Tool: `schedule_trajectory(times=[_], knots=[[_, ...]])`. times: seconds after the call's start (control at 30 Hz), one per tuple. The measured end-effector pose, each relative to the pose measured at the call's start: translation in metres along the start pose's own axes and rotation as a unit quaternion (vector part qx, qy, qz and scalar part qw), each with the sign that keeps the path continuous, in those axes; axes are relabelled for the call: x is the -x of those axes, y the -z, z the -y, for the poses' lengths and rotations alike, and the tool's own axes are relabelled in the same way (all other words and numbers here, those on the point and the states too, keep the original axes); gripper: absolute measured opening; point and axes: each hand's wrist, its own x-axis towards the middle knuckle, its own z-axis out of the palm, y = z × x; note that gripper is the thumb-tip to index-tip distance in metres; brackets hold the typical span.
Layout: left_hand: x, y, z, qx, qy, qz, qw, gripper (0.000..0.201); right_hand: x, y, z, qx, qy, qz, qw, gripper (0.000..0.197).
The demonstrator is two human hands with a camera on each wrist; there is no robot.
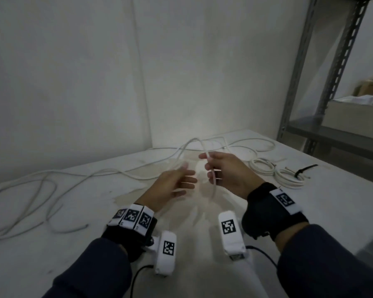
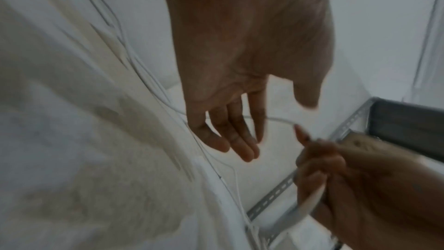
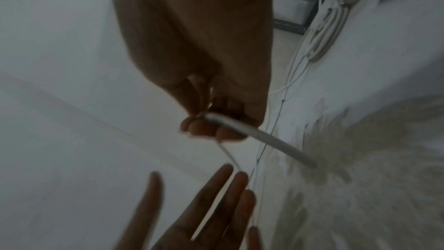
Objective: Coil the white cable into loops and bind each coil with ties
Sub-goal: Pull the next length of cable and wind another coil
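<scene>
- Right hand (image 1: 226,173) grips cable (image 1: 214,181) end.
- Left hand (image 1: 174,183) flat, empty.
- Risk: loose cable on table (image 1: 267,222) may tangle, snagging the loop.

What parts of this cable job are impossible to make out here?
- Head view: the white cable runs off the left edge, so its far end is unseen.
- Head view: the left hand is motion-blurred, so any contact with the cable is unclear.
- Right wrist view: the right hand curls round the cable, hiding the held stretch.
</scene>
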Motion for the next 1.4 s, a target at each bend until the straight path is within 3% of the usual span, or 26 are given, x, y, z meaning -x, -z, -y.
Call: schedule_trajectory(times=[0.07, 0.13, 0.23, 0.3, 0.37, 0.43, 0.53, 0.67, 0.8, 0.87, 0.93, 1.03, 1.13, 1.2, 1.23, 1.27, 1.3, 1.33, 1.4], knots=[[0.011, 0.019, -0.009, 0.232, 0.076, -0.006, 0.970, 0.069, 0.014, -0.004, 0.001, 0.076, -0.001, 0.152, 0.986, 0.025], [0.026, 0.040, -0.021, 0.395, 0.072, 0.022, 0.915, 0.087, 0.030, -0.006, 0.003, 0.210, -0.025, 0.265, 0.941, 0.030], [0.045, 0.060, -0.042, 0.475, 0.037, 0.036, 0.878, 0.085, 0.053, -0.016, 0.004, 0.396, -0.063, 0.329, 0.855, 0.029], [0.054, 0.070, -0.054, 0.493, 0.022, -0.016, 0.870, 0.075, 0.064, -0.025, 0.002, 0.448, -0.071, 0.309, 0.836, 0.027], [0.064, 0.080, -0.059, 0.495, 0.008, -0.083, 0.865, 0.069, 0.070, -0.033, -0.001, 0.479, -0.069, 0.262, 0.835, 0.025], [0.077, 0.090, -0.060, 0.460, -0.013, -0.118, 0.880, 0.057, 0.072, -0.040, -0.004, 0.504, -0.049, 0.212, 0.836, 0.024], [0.101, 0.100, -0.066, 0.404, -0.034, -0.128, 0.905, 0.030, 0.075, -0.048, -0.006, 0.597, -0.011, 0.154, 0.787, 0.017], [0.131, 0.126, -0.085, 0.360, -0.075, -0.134, 0.920, 0.024, 0.070, -0.062, -0.006, 0.688, 0.027, 0.039, 0.724, 0.013], [0.157, 0.151, -0.102, 0.291, -0.094, -0.152, 0.940, 0.023, 0.070, -0.088, 0.003, 0.680, 0.025, 0.063, 0.730, 0.020], [0.164, 0.160, -0.108, 0.283, -0.127, -0.161, 0.937, 0.012, 0.070, -0.101, 0.005, 0.671, 0.020, 0.095, 0.735, 0.020], [0.169, 0.170, -0.115, 0.284, -0.152, -0.168, 0.932, 0.018, 0.067, -0.110, 0.001, 0.675, -0.001, 0.098, 0.732, 0.021], [0.179, 0.176, -0.124, 0.251, -0.100, -0.157, 0.950, 0.010, 0.065, -0.121, -0.005, 0.676, -0.004, 0.086, 0.732, 0.028], [0.179, 0.177, -0.136, 0.246, -0.080, -0.156, 0.953, 0.029, 0.063, -0.132, -0.011, 0.696, 0.034, 0.097, 0.711, 0.023], [0.182, 0.172, -0.146, 0.224, -0.104, -0.109, 0.963, 0.032, 0.062, -0.139, -0.018, 0.670, 0.094, 0.072, 0.733, 0.018], [0.183, 0.170, -0.150, 0.210, -0.120, -0.074, 0.967, 0.032, 0.064, -0.143, -0.019, 0.690, 0.109, 0.070, 0.712, 0.016], [0.187, 0.168, -0.154, 0.194, -0.138, -0.034, 0.971, 0.032, 0.063, -0.143, -0.024, 0.677, 0.136, 0.028, 0.722, 0.022], [0.190, 0.166, -0.157, 0.170, -0.150, 0.002, 0.974, 0.031, 0.058, -0.141, -0.028, 0.634, 0.171, -0.031, 0.754, 0.026], [0.193, 0.166, -0.159, 0.135, -0.157, 0.030, 0.978, 0.030, 0.054, -0.138, -0.031, 0.567, 0.179, -0.088, 0.800, 0.027], [0.197, 0.167, -0.160, 0.064, -0.171, 0.067, 0.981, 0.026, 0.050, -0.134, -0.040, 0.507, 0.161, -0.133, 0.836, 0.041]])
